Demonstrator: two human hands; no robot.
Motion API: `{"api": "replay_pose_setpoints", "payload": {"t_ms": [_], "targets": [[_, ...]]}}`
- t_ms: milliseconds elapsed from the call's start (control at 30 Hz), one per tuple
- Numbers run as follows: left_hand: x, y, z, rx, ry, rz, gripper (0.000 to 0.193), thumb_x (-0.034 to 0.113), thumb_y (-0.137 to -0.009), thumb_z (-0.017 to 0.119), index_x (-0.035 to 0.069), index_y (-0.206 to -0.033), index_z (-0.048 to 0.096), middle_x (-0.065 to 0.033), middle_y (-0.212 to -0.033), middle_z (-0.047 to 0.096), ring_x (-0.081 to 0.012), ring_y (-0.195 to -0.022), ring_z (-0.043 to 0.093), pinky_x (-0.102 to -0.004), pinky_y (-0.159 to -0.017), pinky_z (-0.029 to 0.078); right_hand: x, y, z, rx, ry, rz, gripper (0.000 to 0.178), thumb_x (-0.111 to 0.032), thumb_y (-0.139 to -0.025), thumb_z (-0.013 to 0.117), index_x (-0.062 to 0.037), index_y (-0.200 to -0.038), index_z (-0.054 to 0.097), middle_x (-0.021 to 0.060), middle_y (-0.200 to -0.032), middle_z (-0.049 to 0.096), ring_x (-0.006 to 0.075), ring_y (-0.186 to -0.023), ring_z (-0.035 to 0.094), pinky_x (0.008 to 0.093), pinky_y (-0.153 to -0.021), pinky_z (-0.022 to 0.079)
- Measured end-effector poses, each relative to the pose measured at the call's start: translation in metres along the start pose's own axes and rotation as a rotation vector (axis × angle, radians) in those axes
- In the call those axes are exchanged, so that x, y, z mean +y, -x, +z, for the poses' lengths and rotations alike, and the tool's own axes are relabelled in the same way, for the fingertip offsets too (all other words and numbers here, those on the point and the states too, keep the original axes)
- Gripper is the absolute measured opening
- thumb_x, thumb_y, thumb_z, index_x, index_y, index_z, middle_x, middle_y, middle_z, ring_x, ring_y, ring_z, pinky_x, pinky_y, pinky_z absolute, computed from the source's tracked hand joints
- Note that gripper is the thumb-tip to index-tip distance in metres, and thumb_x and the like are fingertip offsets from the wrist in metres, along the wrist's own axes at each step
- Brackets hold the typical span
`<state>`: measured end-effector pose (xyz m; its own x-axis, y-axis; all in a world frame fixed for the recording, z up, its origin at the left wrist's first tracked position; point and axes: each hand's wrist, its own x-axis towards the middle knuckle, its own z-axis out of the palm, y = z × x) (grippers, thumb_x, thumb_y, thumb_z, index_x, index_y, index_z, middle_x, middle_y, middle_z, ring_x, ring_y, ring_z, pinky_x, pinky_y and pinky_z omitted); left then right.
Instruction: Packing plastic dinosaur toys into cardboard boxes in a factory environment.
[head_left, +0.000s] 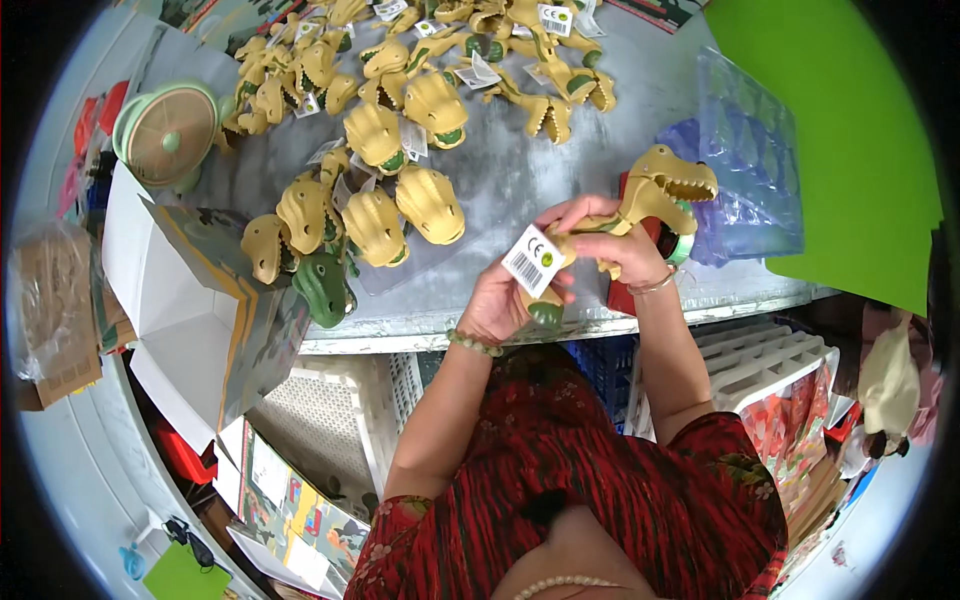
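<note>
Both hands are closed on a tan toy dinosaur grabber [655, 185] held over the table's front edge. Its toothed head, jaws apart, points to the far right. My left hand [495, 300] grips the handle end, which has a green part at the bottom. My right hand [622, 248] wraps round the toy's middle, fingers and thumb near the handle. A white paper tag [533, 260] hangs from the toy between my hands and hides part of the left fingers. Under the toy's head and my right wrist are a red object [622, 292] and a tape roll [684, 245].
More tan dinosaur grabbers [435, 105] with tags lie across the grey table [500, 185]; one green head [322, 290] is at the left. An open carton [190, 330] and small fan [168, 135] stand left. Clear plastic trays [750, 150] lie right, beside a green surface [850, 120].
</note>
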<state>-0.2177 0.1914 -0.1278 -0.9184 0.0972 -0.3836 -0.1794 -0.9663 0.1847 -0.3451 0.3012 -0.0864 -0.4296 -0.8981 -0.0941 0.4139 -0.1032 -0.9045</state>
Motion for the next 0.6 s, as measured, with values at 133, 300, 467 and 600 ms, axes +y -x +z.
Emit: {"api": "replay_pose_setpoints", "payload": {"t_ms": [133, 300, 467, 600], "targets": [[0.004, -0.002, 0.009, 0.308, 0.005, 0.161, 0.053, 0.047, -0.084, 0.027, 0.002, -0.105, 0.044, -0.0124, -0.086, 0.057, -0.0224, -0.071, 0.057, -0.0277, -0.068, 0.047, 0.007, 0.003, -0.002, 0.121, 0.108, -0.008, 0.015, -0.001, -0.07, 0.056, -0.0012, -0.085, 0.053, 0.0121, -0.097, 0.054, 0.0161, -0.087, 0.052, 0.0278, -0.076, 0.042], [-0.005, -0.004, 0.005, 0.334, -0.563, 0.534, 0.01, 0.002, -0.072, 0.061, 0.001, -0.078, 0.054, 0.0009, -0.073, 0.055, -0.0027, -0.065, 0.047, -0.0176, -0.057, 0.039, 0.012, 0.006, 0.006, 0.225, 0.328, 0.079, 0.025, -0.002, -0.07, 0.058, -0.0012, -0.094, 0.052, 0.0086, -0.1, 0.052, 0.0141, -0.093, 0.049, 0.0267, -0.08, 0.04], [0.0, 0.003, 0.003, 0.27, -0.671, 0.597, 0.006, 0.004, -0.075, 0.059, 0.001, -0.076, 0.055, 0.0013, -0.07, 0.055, -0.0024, -0.063, 0.046, -0.017, -0.055, 0.038, 0.018, 0.008, 0.01, 0.156, 0.565, -0.073, 0.037, -0.011, -0.07, 0.063, -0.0052, -0.105, 0.05, 0.0098, -0.113, 0.045, 0.0177, -0.103, 0.044, 0.0275, -0.085, 0.036], [0.003, 0.005, 0.0, 0.259, -0.737, 0.632, 0.006, 0.008, -0.077, 0.056, 0.002, -0.077, 0.055, 0.0003, -0.074, 0.056, -0.0033, -0.066, 0.048, -0.0182, -0.06, 0.039, 0.017, 0.002, 0.017, 0.167, 0.874, -0.165, 0.038, -0.011, -0.068, 0.065, -0.0077, -0.103, 0.051, 0.012, -0.111, 0.046, 0.0206, -0.098, 0.049, 0.0288, -0.08, 0.04]]}}
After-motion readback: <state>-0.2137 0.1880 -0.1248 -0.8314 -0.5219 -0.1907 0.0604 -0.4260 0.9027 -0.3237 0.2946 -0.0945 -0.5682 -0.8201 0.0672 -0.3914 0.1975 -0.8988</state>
